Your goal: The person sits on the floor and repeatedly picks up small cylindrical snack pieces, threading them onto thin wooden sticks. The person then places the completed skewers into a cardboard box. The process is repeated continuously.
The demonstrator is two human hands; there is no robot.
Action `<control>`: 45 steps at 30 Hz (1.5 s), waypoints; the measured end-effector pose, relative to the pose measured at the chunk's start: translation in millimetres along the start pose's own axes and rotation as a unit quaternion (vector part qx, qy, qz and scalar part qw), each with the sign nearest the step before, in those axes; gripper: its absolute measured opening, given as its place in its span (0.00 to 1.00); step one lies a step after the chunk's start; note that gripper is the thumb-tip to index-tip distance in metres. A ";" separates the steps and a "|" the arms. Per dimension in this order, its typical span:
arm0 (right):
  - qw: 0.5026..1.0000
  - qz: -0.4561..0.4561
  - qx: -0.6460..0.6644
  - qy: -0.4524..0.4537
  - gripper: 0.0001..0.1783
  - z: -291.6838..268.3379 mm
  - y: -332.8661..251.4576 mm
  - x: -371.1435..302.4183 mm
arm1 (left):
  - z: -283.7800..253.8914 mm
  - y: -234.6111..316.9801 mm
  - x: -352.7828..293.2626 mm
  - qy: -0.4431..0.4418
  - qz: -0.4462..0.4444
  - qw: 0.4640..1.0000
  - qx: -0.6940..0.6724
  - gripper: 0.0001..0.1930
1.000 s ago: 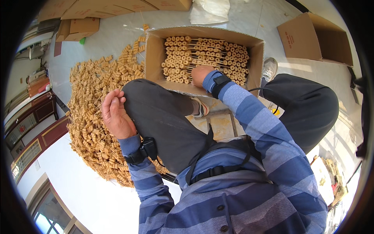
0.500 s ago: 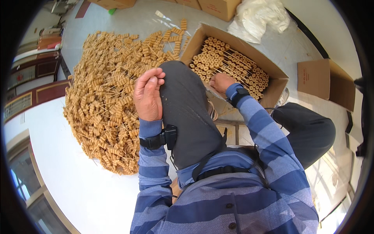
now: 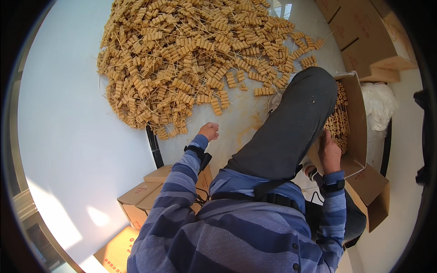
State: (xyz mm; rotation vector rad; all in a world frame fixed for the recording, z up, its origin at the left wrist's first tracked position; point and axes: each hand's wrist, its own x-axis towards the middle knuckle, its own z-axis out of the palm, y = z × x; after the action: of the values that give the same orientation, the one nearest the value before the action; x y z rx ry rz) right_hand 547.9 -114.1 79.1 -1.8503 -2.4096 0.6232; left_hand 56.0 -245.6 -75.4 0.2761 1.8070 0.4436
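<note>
A large heap of tan, ridged pieces on thin sticks, like skewered rolls (image 3: 182, 59), lies on the floor ahead and to the left. My left hand (image 3: 209, 131) hovers over the floor just short of the heap's near edge, holding nothing, its fingers half bent and a little apart. On the right, my right hand (image 3: 330, 154) is at the near left side of an open cardboard box (image 3: 357, 118). One of its fingers points up against the packed skewers (image 3: 339, 120) inside; the other fingertips are hidden. My raised knee (image 3: 314, 91) covers part of the box.
Closed cartons (image 3: 364, 32) stand at the far right. White plastic sheeting (image 3: 381, 102) lies beside the open box, with an open carton (image 3: 375, 195) nearer me. More cartons (image 3: 141, 195) sit at my lower left. A white wall (image 3: 59, 113) runs along the left.
The view has turned left, so heap and box appear further right. My left hand has left my knee and reached toward the heap. My right hand has drawn back to the box's near side.
</note>
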 end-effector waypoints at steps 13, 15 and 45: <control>0.982 -0.019 -0.188 -0.025 0.05 -14.5 36.0 -23.6 | -187.4 28.4 11.5 0.249 0.079 0.940 -0.219 0.11; 0.980 -0.003 -0.198 -0.008 0.06 -14.6 41.2 -24.4 | -204.9 20.7 15.7 0.268 0.066 0.918 -0.286 0.12; 0.991 0.068 -0.070 -0.087 0.12 -45.4 37.3 -32.1 | -279.7 108.3 60.6 0.256 0.044 0.943 -0.210 0.22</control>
State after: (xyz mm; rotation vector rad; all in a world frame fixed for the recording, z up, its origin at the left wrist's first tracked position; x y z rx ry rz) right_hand 603.7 -123.3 115.0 -2.1137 -2.5081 0.6669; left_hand -233.8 -167.0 -15.8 -0.0677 2.1455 1.0211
